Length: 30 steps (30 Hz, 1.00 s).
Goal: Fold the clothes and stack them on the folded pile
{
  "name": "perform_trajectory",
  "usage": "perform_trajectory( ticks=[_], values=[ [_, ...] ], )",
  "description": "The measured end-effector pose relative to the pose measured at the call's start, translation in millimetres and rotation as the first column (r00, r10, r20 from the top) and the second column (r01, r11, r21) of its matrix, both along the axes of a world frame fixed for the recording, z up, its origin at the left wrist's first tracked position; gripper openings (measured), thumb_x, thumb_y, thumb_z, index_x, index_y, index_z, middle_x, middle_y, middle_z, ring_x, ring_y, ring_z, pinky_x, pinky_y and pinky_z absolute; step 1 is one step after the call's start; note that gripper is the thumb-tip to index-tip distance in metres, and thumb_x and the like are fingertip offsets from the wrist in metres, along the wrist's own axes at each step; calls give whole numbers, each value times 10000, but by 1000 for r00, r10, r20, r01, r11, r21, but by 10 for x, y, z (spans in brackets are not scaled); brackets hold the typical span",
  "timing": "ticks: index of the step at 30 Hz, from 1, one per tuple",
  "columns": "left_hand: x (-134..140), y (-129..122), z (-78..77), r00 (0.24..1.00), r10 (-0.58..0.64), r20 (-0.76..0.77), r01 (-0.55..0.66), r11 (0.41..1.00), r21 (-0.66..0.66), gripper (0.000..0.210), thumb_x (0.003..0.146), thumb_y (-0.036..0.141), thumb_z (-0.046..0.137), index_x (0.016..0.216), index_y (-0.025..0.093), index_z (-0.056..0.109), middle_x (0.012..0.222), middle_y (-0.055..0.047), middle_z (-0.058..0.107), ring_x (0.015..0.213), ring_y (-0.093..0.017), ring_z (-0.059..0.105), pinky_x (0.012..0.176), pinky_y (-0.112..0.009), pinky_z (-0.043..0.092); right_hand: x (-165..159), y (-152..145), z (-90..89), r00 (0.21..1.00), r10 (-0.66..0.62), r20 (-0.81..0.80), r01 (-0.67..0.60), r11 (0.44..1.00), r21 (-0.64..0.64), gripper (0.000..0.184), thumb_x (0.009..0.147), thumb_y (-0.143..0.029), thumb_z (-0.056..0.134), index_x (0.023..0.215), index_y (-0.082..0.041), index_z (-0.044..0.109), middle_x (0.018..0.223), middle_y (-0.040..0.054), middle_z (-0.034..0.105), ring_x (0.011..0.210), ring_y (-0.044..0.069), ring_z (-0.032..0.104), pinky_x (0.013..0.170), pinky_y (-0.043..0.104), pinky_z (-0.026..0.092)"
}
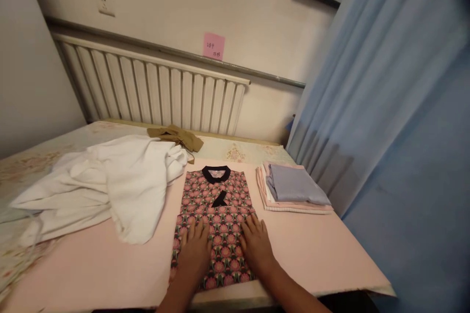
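A flower-patterned shirt [225,242] with a black collar lies folded on a pink sheet, its collar toward the wall. The lower part is turned up over the front, and a black cuff or trim shows just above that fold. My left hand [196,244] rests flat on the shirt's left side, fingers stretched toward the fold edge. On the right side my right hand [256,242] lies flat too, its fingers spread over the cloth near the fold. Neither hand grips the fabric.
A crumpled white garment [135,181] lies to the left, with a brown cloth [178,136] behind it. To the right sits a stack of folded clothes [297,186], grey-blue on top. A radiator [154,88] runs along the wall; a blue curtain [367,83] hangs at the right.
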<state>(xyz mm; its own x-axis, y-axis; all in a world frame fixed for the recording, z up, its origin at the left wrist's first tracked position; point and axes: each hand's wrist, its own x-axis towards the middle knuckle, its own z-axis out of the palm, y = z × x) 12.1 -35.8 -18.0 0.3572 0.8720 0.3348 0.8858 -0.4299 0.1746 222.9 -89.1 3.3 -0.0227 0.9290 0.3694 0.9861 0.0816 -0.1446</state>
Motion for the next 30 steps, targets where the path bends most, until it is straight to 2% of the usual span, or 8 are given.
perform_trajectory(
  ticks=[3,6,8,17,21,24,30],
  values=[
    [166,-209,-3,1000,10,-22,-11,999,-32,429,898,226,413,1290,204,585,1436,-104,502,1356,-312,384,1077,-546,316,-305,-56,36,994,101,-34,-100,995,10,394,900,-210,513,1289,-226,572,1391,85,533,1357,271,386,1142,525,243],
    [240,-359,0,998,3,-62,-6,999,-45,482,877,181,410,1338,212,547,1444,-89,493,1366,-316,372,1079,-542,314,-531,-163,-34,981,178,-73,-180,983,-31,408,919,-221,481,1322,-222,548,1399,73,529,1335,237,421,1126,460,303],
    [214,-416,8,996,-18,-92,15,999,-42,496,882,196,408,1364,225,520,1465,-74,468,1373,-318,362,1086,-545,305,-565,-242,-84,978,190,-87,-193,981,-34,421,931,-227,460,1347,-232,524,1440,64,485,1348,233,407,1122,461,310],
    [-75,-483,39,992,-73,-105,77,996,33,483,928,341,418,1393,228,482,1488,-67,438,1405,-297,309,1122,-521,266,-222,-430,-92,979,163,-118,-166,986,-17,484,907,-310,537,1383,-229,493,1476,76,436,1372,262,374,1130,486,296],
    [-238,-495,-8,989,-76,-125,79,997,18,517,929,381,426,1424,234,435,1498,-67,423,1393,-301,332,1111,-509,287,-88,-499,-97,974,198,-107,-200,980,-16,479,919,-328,541,1388,-242,487,1464,59,455,1372,251,375,1143,480,291],
    [-393,-498,-65,982,-116,-148,124,991,42,545,935,404,425,1456,253,374,1511,-53,405,1396,-289,326,1110,-490,294,50,-558,-116,963,255,-83,-259,965,-41,493,917,-349,557,1387,-219,486,1470,66,446,1381,247,361,1152,470,291],
    [-663,-521,-126,963,-191,-189,216,968,125,589,933,507,428,1467,275,343,1518,-57,393,1401,-274,324,1101,-455,315,329,-703,-174,943,330,-43,-332,936,-114,676,848,-350,647,1455,-211,384,1540,66,321,1421,281,275,1150,479,310]
  ],
)
